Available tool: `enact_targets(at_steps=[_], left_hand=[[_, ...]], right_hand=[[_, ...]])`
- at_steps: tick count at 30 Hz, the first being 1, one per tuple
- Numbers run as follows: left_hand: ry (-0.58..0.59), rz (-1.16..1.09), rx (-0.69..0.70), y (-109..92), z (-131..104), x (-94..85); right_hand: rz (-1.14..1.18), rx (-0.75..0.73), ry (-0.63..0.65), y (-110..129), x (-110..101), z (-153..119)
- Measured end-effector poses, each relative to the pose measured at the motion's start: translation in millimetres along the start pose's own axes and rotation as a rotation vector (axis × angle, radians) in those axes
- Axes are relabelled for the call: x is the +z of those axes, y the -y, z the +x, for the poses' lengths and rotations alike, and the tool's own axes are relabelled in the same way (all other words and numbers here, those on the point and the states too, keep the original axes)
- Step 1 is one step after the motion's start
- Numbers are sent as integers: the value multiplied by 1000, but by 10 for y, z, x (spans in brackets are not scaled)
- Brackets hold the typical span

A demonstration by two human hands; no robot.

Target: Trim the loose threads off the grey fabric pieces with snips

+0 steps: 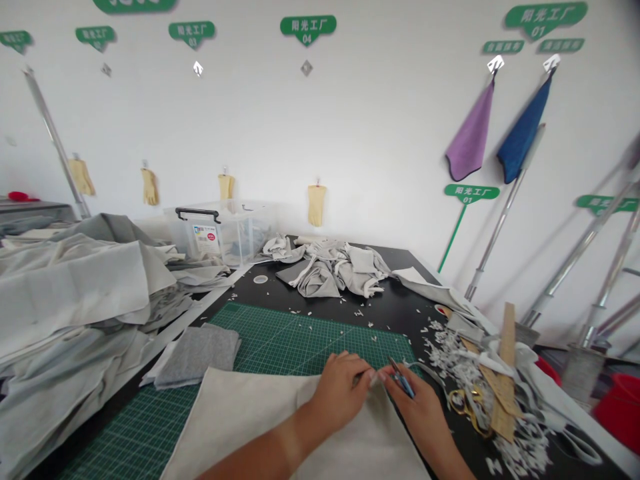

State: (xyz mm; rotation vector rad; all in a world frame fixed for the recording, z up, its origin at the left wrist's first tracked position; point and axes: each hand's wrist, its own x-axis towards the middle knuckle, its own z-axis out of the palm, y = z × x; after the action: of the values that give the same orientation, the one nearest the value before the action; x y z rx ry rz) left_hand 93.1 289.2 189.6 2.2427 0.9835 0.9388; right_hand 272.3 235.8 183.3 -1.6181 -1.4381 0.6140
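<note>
A cream cloth (pixel 250 413) lies over the near part of the green cutting mat (pixel 300 333). My left hand (pixel 345 387) pinches the cloth's upper edge near its right corner. Close beside it, my right hand (pixel 410 397) has its thumb and fingertips closed at the same corner, and a small blue-handled tool (pixel 404 385) with a metal tip rests in that hand. Something dark and thin shows between the left fingers, too small to name. A folded grey cloth (pixel 200 353) sits on the mat to the left.
Cloth piles stand at left (pixel 85 287) and at the back (pixel 335 267), near a clear plastic box (pixel 225 233). At right are white scraps (pixel 450 353), gold-handled scissors (pixel 473 408) and wooden rulers (pixel 506 373). Cloths and gloves hang on the wall.
</note>
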Motion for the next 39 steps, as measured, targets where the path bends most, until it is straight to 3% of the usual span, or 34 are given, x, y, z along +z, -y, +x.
enact_targets(at_steps=[15, 27, 39], left_hand=[[16, -22, 10, 38, 7, 22], [-118, -21, 22, -38, -19, -22], [-104, 17, -8, -23, -16, 7]], right_hand=[[6, -14, -31, -46, -12, -9], [23, 5, 60, -25, 9, 36], [-49, 22, -6, -31, 22, 22]])
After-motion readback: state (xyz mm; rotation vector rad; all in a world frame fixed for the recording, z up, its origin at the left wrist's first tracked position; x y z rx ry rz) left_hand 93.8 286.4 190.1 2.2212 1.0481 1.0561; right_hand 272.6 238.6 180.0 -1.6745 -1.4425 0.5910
